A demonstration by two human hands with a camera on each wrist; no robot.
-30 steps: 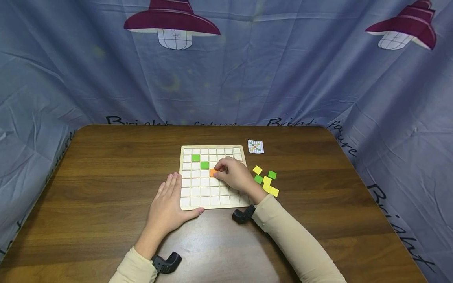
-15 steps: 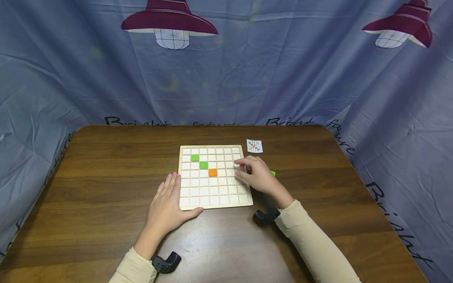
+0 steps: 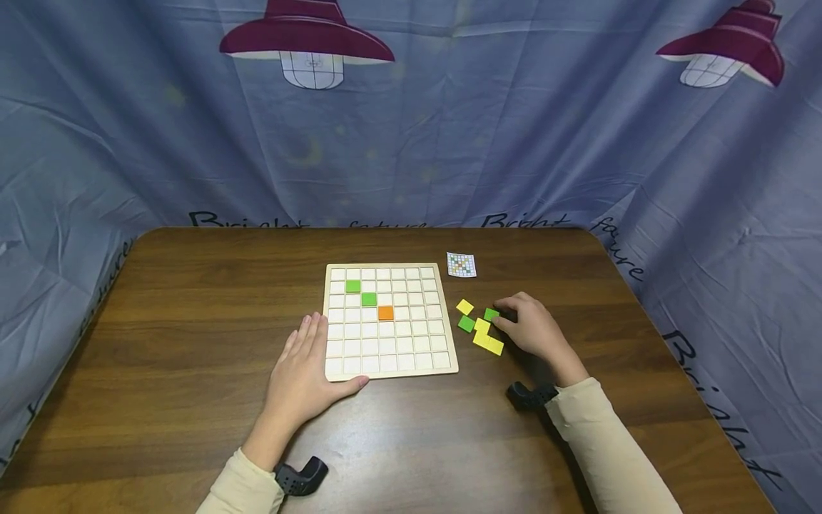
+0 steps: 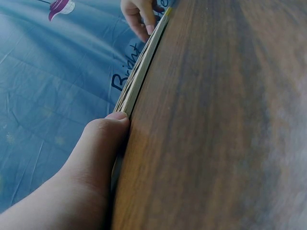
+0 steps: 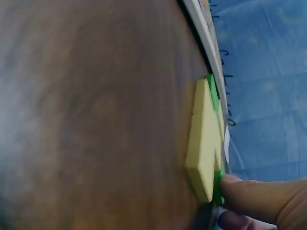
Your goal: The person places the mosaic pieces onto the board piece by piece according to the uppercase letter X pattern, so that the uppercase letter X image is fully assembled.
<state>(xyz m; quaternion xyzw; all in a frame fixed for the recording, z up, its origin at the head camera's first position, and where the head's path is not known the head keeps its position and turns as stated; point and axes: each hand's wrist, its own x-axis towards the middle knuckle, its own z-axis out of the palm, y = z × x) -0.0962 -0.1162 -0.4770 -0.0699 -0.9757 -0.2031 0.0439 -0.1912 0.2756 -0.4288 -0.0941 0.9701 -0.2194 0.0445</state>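
Blue curtain (image 3: 411, 143), printed with maroon lamps (image 3: 308, 36) and black lettering, hangs behind and beside a brown wood-grained desk (image 3: 193, 300). On the desk lies a flat, pale wooden board (image 3: 399, 348), square, with a slightly raised rim and a grid of seven rows by seven columns of whitish cells. Three coloured tiles sit on it in a diagonal, counted from the far left corner: a green tile (image 3: 352, 286) in the second row and column, another in the third, and an orange tile (image 3: 385, 313) in the fourth.

Left hand (image 3: 300, 378): laid along the board's left side, fingers straight and side by side, thumb spread and touching the near edge; nothing is gripped.

Right hand (image 3: 534, 327): to the right of the board, at the loose tiles, forefinger and thumb bent about the outer green piece (image 5: 218, 187), the thumb touching it. Whether they are clamped on it cannot be told.

Loose stock: two green and four yellow tiles (image 3: 494, 347), plain, smooth and square-edged; the right wrist view shows their thickness. Three yellow ones lie touching or nearly so. Beyond them, a small white card (image 3: 462, 265) bears a printed grid with coloured squares.
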